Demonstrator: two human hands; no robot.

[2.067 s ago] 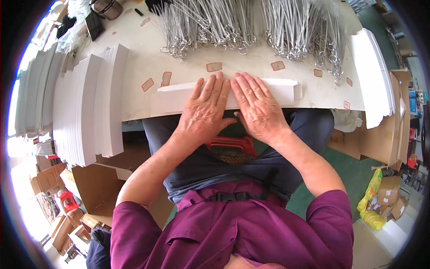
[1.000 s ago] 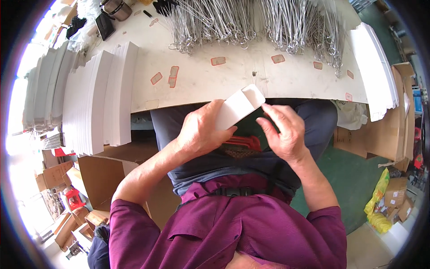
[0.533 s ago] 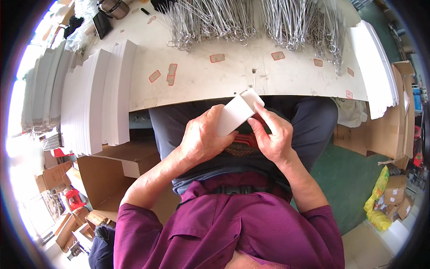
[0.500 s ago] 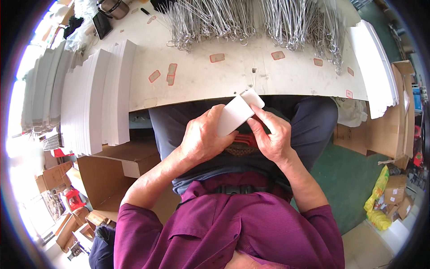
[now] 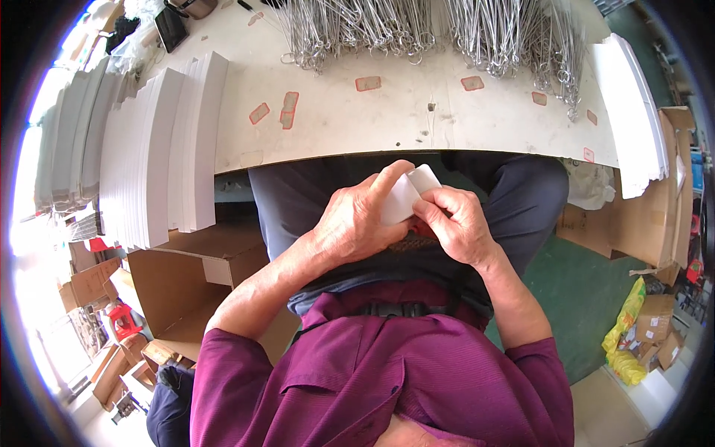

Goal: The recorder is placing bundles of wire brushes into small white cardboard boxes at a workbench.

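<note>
A small white cardboard box (image 5: 400, 201) is held above my lap, just in front of the table edge. My left hand (image 5: 353, 225) wraps round its body, the forefinger lying along the far end. At that end a rounded end flap (image 5: 424, 179) stands out toward the right. My right hand (image 5: 460, 225) is closed at the box's right side, thumb and forefinger pressed against the edge by the flap. The fingers hide part of the box, and its inside does not show.
On the table (image 5: 328, 134), bundles of thin metal rods with looped ends (image 5: 357, 33) lie along the far side. Stacks of flat white cartons stand at left (image 5: 141, 164) and right (image 5: 633, 112). An open brown carton (image 5: 175, 290) is below the table at left.
The left forefinger has moved up over the box's far end. My right hand has closed in on the edge by the flap, and more of the box is covered.
</note>
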